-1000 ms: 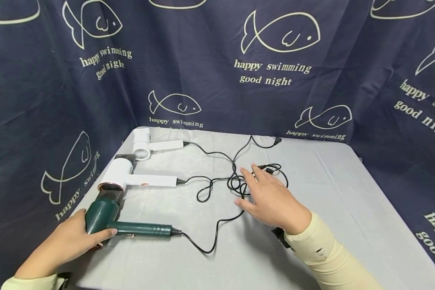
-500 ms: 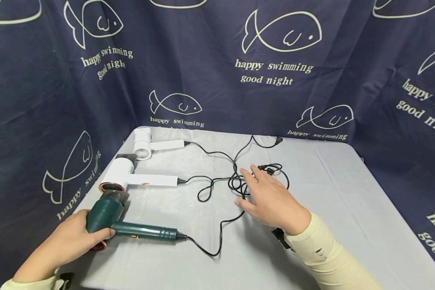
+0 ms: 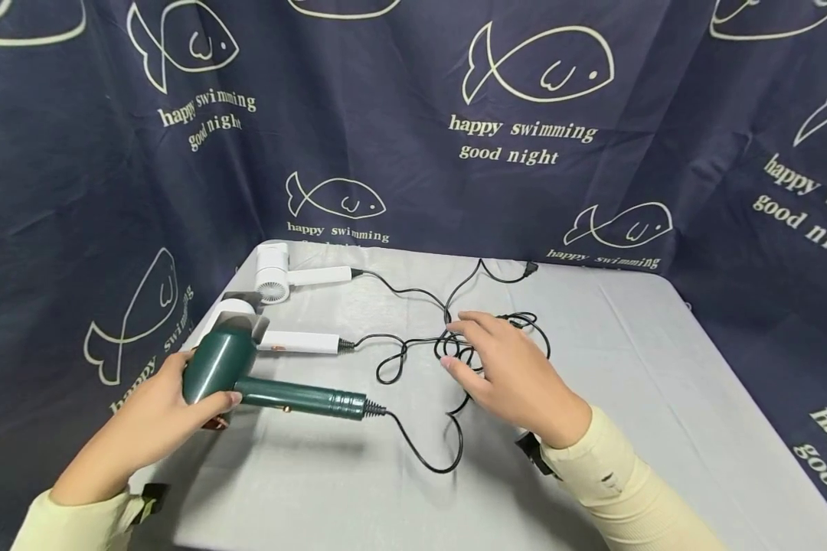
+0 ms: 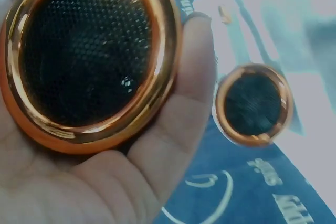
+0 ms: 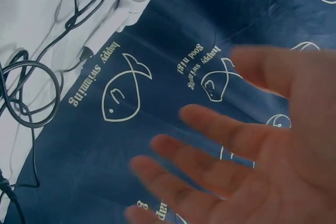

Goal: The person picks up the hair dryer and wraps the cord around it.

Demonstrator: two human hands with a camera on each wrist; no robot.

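Observation:
My left hand (image 3: 158,409) grips the barrel of a dark green hair dryer (image 3: 220,363) and holds it above the table, its handle pointing right. In the left wrist view the hair dryer's copper-rimmed intake grille (image 4: 86,51) fills the upper left, with fingers curled round it. Behind it lies a white hair dryer (image 3: 299,342), its head partly hidden by the green one. My right hand (image 3: 513,375) hovers over the tangled black cords (image 3: 448,348), fingers spread and holding nothing. In the right wrist view the fingers (image 5: 205,124) are loosely extended.
A smaller white hair dryer (image 3: 273,274) lies at the table's far left corner. A plug (image 3: 531,268) rests near the back edge. The pale grey table (image 3: 661,398) is bounded by a dark blue fish-print curtain (image 3: 413,115) behind and on both sides.
My left hand has raised the green hair dryer off the table and moved it right and away from me, dragging its cord. My right hand has shifted only slightly.

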